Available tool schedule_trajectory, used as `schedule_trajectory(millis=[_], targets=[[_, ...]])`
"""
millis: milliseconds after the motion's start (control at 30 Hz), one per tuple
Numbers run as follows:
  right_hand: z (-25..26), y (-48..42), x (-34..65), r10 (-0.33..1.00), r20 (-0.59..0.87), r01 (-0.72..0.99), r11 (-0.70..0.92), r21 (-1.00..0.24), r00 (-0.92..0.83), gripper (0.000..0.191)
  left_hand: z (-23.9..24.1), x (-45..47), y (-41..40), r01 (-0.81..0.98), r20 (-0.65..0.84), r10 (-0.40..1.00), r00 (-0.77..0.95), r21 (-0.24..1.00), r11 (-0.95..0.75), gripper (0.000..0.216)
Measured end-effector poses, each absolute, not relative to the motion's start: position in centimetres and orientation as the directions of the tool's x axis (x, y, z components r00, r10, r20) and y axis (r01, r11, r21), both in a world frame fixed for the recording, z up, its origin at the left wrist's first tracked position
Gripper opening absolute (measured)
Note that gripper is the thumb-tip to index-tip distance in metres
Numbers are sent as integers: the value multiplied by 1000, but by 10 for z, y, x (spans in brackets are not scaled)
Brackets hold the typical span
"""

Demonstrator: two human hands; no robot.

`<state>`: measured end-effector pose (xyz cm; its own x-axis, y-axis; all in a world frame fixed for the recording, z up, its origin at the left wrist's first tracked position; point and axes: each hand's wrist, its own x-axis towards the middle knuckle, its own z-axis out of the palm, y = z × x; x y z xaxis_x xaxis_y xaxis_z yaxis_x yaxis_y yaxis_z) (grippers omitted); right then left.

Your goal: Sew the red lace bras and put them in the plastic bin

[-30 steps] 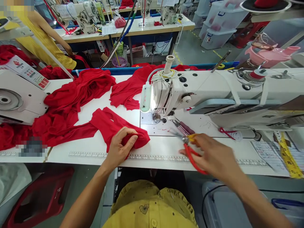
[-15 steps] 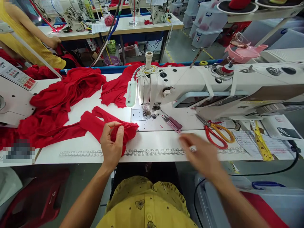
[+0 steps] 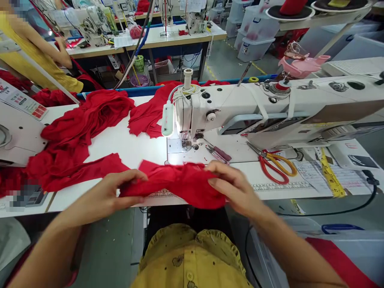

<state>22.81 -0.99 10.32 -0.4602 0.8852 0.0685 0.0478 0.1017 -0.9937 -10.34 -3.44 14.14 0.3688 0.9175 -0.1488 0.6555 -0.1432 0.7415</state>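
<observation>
A piece of red fabric (image 3: 180, 182) stretches between my two hands, just above the front edge of the white table (image 3: 102, 144). My left hand (image 3: 111, 192) pinches its left end, thumb below and fingers on top. At the right end, my right hand (image 3: 231, 184) grips the cloth between thumb and fingers. The fabric is slightly blurred and covers part of the ruler strip (image 3: 282, 187). Behind it stands the white sewing machine (image 3: 234, 100), its needle area (image 3: 186, 143) bare of cloth.
Right of my hands lie red-and-orange scissors (image 3: 274, 164), a seam ripper-like tool (image 3: 220, 154) and a yellow tape measure (image 3: 331, 176). Heaps of red cloth (image 3: 87, 120) cover the table's left side. A person in yellow (image 3: 39, 52) is at the far left.
My right hand has moved left and taken hold of the red fabric. My left hand has shifted left and lower, and the piece is now lifted and spread between both hands.
</observation>
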Motion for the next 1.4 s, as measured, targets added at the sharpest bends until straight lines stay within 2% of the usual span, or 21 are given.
schedule_trajectory(millis=[33,100,167,200,233,267,300,333,367,400,467,600,667,833,900,1033,1200,1267,1400], targets=[[118,-5,242,845,20,173,133,-976,-534,14,149,-117,-31,662,-145,904,403,728,-178,30],[143,12,262,752,-55,418,303,-857,-657,13,162,-135,-17,686,-155,884,442,693,-222,32],[152,30,271,716,-144,611,452,-650,-683,15,164,-140,4,780,-173,894,414,573,-250,41],[149,37,270,745,-153,692,495,-526,-649,16,159,-135,14,833,-164,904,395,478,-278,45],[141,40,266,795,-115,760,511,-401,-595,18,150,-127,23,872,-130,913,385,375,-314,48],[129,40,258,850,-16,815,500,-292,-527,22,137,-114,29,892,-29,925,379,276,-357,49],[114,36,249,883,112,856,470,-217,-456,24,121,-99,31,899,70,919,388,193,-394,48],[97,29,238,881,227,866,460,-195,-416,24,104,-82,29,901,206,903,378,142,-410,43],[79,21,229,854,313,845,490,-217,-415,23,85,-64,25,884,326,866,380,146,-444,39],[62,13,220,825,339,797,544,-261,-453,26,67,-48,18,836,403,813,420,177,-520,38],[33,3,212,779,385,712,617,-334,-494,26,36,-22,1,719,388,736,554,223,-659,38],[10,6,223,729,406,619,683,-387,-551,25,8,-10,-21,684,261,720,644,227,-694,49],[14,13,229,715,408,581,699,-417,-568,24,8,-11,-23,700,235,732,639,215,-681,50],[34,28,213,769,415,638,637,-432,-486,21,18,5,-25,737,361,719,594,115,-666,54],[36,37,203,813,349,685,581,-439,-466,18,17,14,-29,754,349,730,588,90,-650,61],[31,57,192,886,117,734,441,-516,-449,7,9,19,-34,769,280,757,590,91,-633,65],[33,73,198,900,15,715,356,-602,-436,8,12,14,-33,758,270,750,604,96,-645,63],[36,74,201,890,21,685,366,-630,-456,9,16,14,-31,754,260,751,607,109,-648,63],[39,65,205,816,192,601,541,-588,-546,22,22,14,-26,746,284,754,593,159,-646,60]])
